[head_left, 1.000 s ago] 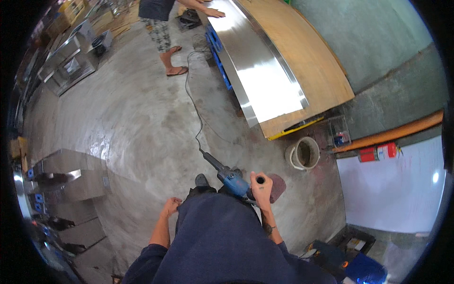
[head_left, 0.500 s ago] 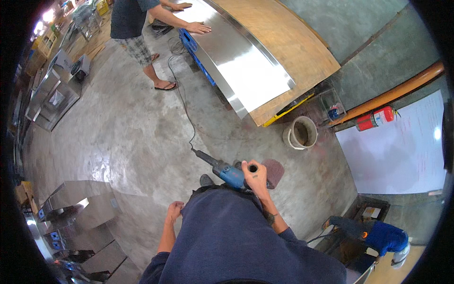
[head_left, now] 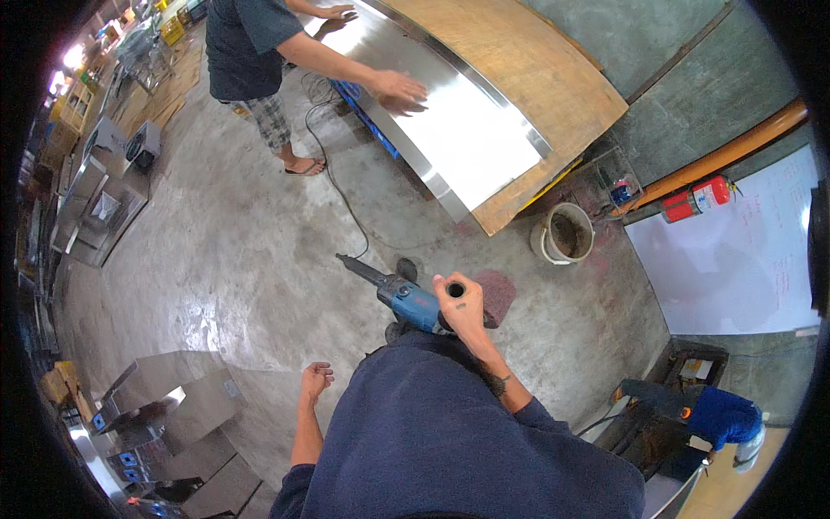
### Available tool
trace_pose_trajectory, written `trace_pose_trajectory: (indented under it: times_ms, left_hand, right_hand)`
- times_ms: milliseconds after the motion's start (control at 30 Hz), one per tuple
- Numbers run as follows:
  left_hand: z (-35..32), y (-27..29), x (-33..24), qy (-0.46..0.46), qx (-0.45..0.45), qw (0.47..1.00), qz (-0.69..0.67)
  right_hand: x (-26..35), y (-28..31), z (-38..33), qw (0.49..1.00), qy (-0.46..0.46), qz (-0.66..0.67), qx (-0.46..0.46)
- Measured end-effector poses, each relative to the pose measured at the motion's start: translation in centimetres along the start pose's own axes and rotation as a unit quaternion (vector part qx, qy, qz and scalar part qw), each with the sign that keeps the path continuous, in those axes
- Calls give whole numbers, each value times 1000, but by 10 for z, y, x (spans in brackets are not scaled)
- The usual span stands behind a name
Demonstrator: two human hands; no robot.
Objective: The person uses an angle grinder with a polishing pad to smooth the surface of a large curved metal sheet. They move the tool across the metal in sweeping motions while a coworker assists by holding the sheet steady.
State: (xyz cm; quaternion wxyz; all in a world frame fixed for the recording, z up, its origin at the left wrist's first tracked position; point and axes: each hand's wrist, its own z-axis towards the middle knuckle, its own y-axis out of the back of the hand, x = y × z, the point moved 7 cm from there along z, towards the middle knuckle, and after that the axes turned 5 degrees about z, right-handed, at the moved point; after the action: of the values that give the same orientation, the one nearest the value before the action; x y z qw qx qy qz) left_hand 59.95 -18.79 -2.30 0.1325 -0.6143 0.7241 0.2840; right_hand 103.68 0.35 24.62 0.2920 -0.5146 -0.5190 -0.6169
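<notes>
My right hand is closed around the side handle of a blue angle grinder, carried in front of my waist. A round-edged reddish-brown abrasive pad shows on its far side, just right of my hand. The tool's dark rear grip points left, and a black cord trails from it across the floor. To the left of my body, my left hand hangs empty, fingers loosely curled and apart. One of my dark shoes shows beyond the grinder.
A co-worker has both hands over a shiny metal sheet on a wooden table. A white bucket stands near its corner. Metal boxes lie at lower left. Another person bends at lower right; a fire extinguisher hangs right.
One of my feet has come forward beyond the grinder. My left hand now hangs farther from my body. The co-worker's nearer hand has slid rightward over the metal sheet.
</notes>
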Motion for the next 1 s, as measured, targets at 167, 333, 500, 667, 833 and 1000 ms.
trace_pose_trajectory:
  times_ms: [167, 333, 500, 667, 833, 1000]
  left_hand:
    - [32, 40, -51, -11, -21, 1000, 12]
    - [60, 71, -95, 5, -26, 1000, 3]
    - [78, 100, -144, 25, -24, 999, 10]
    - [102, 127, -193, 22, -37, 999, 19]
    - [144, 156, -241, 0, 4, 999, 44]
    - [204, 188, -299, 10, 49, 992, 120]
  right_hand:
    - [25, -47, 44, 999, 23, 22, 31]
    - [46, -93, 100, 997, 15, 34, 61]
    - [63, -135, 158, 997, 35, 47, 54]
    - [83, -167, 205, 994, -5, 58, 95]
    - [96, -182, 241, 996, -3, 58, 73]
    - [108, -191, 259, 997, -31, 63, 16]
